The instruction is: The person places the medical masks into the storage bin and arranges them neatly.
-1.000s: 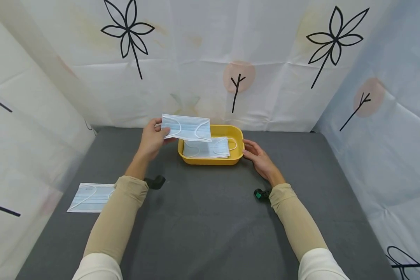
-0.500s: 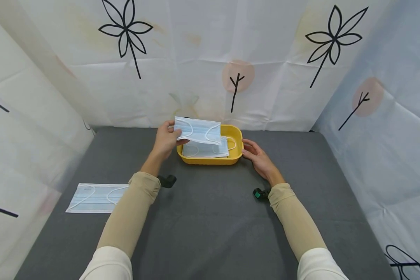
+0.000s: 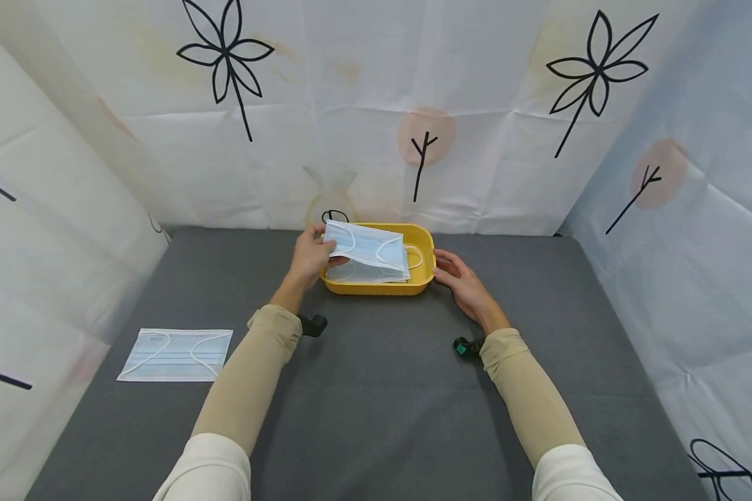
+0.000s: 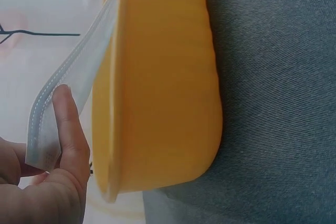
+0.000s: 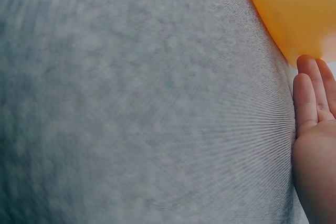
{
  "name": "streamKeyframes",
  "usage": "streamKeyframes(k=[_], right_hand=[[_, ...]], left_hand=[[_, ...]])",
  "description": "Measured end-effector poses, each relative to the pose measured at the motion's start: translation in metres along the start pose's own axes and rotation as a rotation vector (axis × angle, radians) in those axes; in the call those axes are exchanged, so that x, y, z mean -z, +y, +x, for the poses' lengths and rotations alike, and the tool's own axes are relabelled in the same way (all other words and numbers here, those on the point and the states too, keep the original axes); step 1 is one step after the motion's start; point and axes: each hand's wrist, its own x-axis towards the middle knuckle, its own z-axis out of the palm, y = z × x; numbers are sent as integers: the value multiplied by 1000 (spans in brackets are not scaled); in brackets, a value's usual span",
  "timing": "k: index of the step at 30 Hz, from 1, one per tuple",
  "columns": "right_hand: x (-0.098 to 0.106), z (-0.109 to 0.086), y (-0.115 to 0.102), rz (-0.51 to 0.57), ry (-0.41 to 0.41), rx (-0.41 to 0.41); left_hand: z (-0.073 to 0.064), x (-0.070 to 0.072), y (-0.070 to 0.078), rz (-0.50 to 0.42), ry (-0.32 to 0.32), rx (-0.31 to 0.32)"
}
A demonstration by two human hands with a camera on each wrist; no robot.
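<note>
A yellow tray [image 3: 376,288] stands at the back of the table, with light-blue face masks [image 3: 363,272] lying in it. By its left end, my left hand [image 3: 307,261] pinches a pleated face mask [image 3: 366,243] between thumb and fingers. That mask slants over the tray's left part, partly covering those inside. In the left wrist view, the held mask [image 4: 73,72] leans over the tray's rim [image 4: 115,103]. My right hand [image 3: 466,285] rests against the tray's right end. Its fingers [image 5: 310,87] look fairly straight in the right wrist view, where the thumb is out of sight.
Another face mask [image 3: 174,355] lies flat on the grey table [image 3: 407,403] at the left, beside my left forearm. White cloth walls [image 3: 326,90] with printed flowers and trees close off the back and sides. A dark wrist camera [image 3: 313,325] sticks out from my left wrist.
My left hand has moved right and slightly down with the face mask, bringing it further over the tray. The mask on the table is now fully in sight. My right hand stays at the tray.
</note>
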Motion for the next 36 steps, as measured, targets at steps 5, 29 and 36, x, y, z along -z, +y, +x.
streamKeyframes(k=[5, 29, 36], right_hand=[[-2, -2, -2, 0, -4, 6], [-1, -3, -1, -12, 0, 15], [-2, -3, 0, -20, 0, 10]], left_hand=[[3, -3, -7, 10, -6, 2], [1, -9, -7, 296, 6, 1], [-3, -6, -4, 436, 51, -16]])
